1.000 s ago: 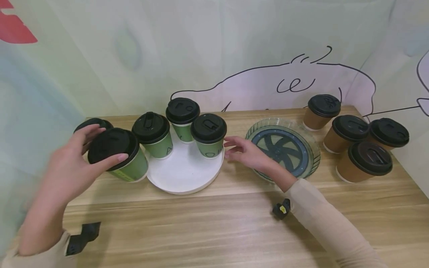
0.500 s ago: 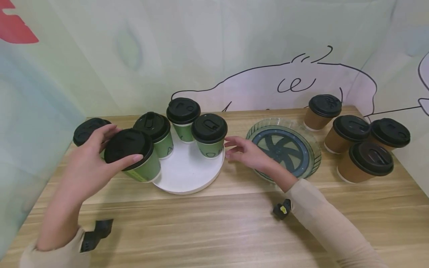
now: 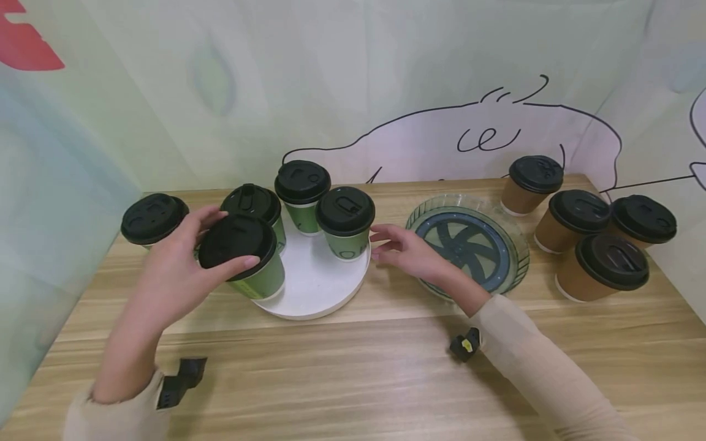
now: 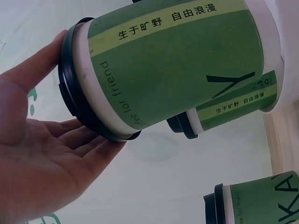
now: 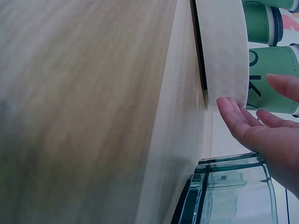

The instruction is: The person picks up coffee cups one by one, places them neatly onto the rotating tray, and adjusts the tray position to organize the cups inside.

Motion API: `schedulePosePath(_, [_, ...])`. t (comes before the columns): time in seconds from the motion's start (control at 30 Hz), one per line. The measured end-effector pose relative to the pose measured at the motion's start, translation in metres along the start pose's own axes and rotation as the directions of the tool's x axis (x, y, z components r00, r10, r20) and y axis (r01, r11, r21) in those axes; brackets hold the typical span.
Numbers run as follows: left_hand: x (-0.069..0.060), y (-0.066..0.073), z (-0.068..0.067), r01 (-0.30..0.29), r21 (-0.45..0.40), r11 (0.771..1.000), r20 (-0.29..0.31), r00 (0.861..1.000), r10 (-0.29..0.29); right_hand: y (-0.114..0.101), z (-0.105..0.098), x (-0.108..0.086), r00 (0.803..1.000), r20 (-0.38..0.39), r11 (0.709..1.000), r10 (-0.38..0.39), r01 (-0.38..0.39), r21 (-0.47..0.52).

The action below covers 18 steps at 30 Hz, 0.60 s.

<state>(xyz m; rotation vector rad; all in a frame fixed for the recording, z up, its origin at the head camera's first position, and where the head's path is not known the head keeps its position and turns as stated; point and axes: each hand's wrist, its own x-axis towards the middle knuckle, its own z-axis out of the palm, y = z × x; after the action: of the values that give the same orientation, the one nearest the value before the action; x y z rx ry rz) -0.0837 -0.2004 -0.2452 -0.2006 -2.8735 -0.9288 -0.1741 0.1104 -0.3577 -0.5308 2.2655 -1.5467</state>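
Observation:
My left hand [image 3: 173, 275] grips a green paper coffee cup [image 3: 261, 278] by its black lid, thumb on the near side and fingers on the far side. The cup is over the left front part of a round white stand [image 3: 309, 291]; I cannot tell whether its base touches. On the stand are three more lidded green cups: one at the left [image 3: 250, 202], partly hidden by the held cup, one at the back [image 3: 302, 184] and one at the right [image 3: 345, 245]. Fingertips of my right hand [image 3: 405, 251] touch the stand's right rim, fingers loosely extended.
Another green cup [image 3: 154, 217] stands on the wooden table [image 3: 353, 367] at the left, partly behind my left hand. A clear ribbed round tray [image 3: 521, 263] with a dark blue base lies under my right forearm. Several brown lidded cups [image 3: 584, 275] stand at the far right.
My left hand has carried the held green cup rightward, from the stand's left side to over its left front part. The green cup at far left is more visible. My right hand has stayed put.

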Motion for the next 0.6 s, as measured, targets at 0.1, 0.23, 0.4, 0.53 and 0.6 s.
schedulePosePath(0.1, [0.001,0.002,0.004,-0.010,0.007,1.000,-0.001,1.000,0.010,0.000,0.000,0.000,1.000,0.003,1.000,0.000,0.000,0.000])
schedulePosePath(0.23, [0.001,0.002,0.009,-0.012,0.010,1.000,0.001,1.000,0.012,0.001,0.000,0.001,1.000,0.002,1.000,0.002,-0.002,0.002])
schedulePosePath(0.4, [0.001,0.000,0.015,-0.015,-0.001,1.000,0.012,1.000,0.015,0.001,0.000,0.001,1.000,0.004,1.000,-0.004,0.004,0.001])
schedulePosePath(0.53, [0.003,-0.001,0.020,-0.018,-0.013,1.000,0.021,1.000,0.018,0.001,0.000,0.000,1.000,0.005,1.000,-0.008,0.008,-0.005])
schedulePosePath(0.6, [0.003,-0.001,0.021,-0.017,-0.014,1.000,0.027,0.999,0.017,0.001,0.000,0.000,1.000,0.004,1.000,-0.008,0.008,-0.008])
